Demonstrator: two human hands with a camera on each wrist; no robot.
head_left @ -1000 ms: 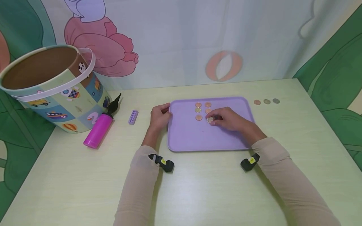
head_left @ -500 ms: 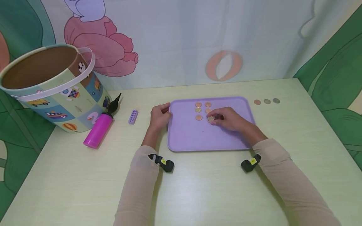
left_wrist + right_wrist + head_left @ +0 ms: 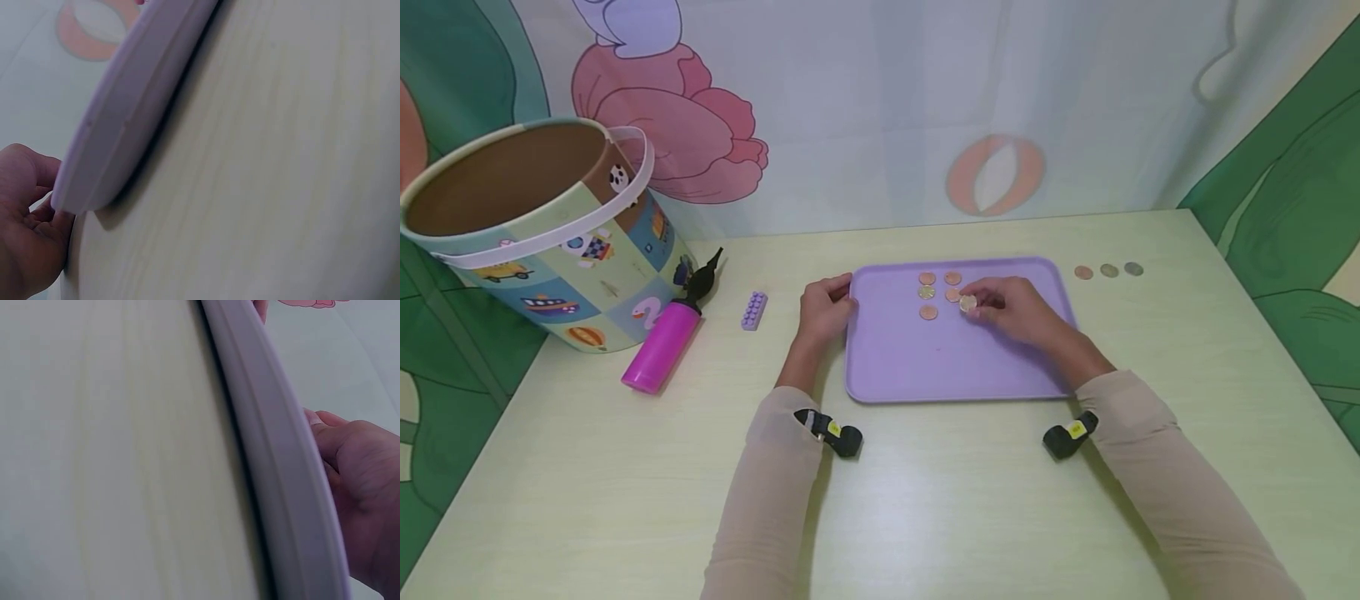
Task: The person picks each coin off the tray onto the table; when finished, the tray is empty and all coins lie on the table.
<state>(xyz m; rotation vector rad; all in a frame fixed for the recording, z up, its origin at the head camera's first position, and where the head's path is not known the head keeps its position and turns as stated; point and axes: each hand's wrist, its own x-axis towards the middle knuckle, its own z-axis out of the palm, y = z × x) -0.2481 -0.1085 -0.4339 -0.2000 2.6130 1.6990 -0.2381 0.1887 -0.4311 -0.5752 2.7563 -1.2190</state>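
Observation:
A light purple tray lies on the table. My left hand grips its left rim near the far corner; in the left wrist view that hand's fingers are at the rim. Over the tray, my right hand pinches a silver coin between thumb and fingertips. Beside the held coin lie several coins in two columns: a left column with a gold-coloured coin between copper ones, and copper coins to the right. The tray wall hides the right fingertips in the right wrist view.
Right of the tray, a row of three coins lies on the table. To the left are a purple toy brick, a magenta bottle with a black nozzle and a large picture-covered bucket. A printed curtain hangs behind.
My right hand has shifted slightly right and away from me with the silver coin, whose face now shows more fully. The left hand and the tray have stayed in place.

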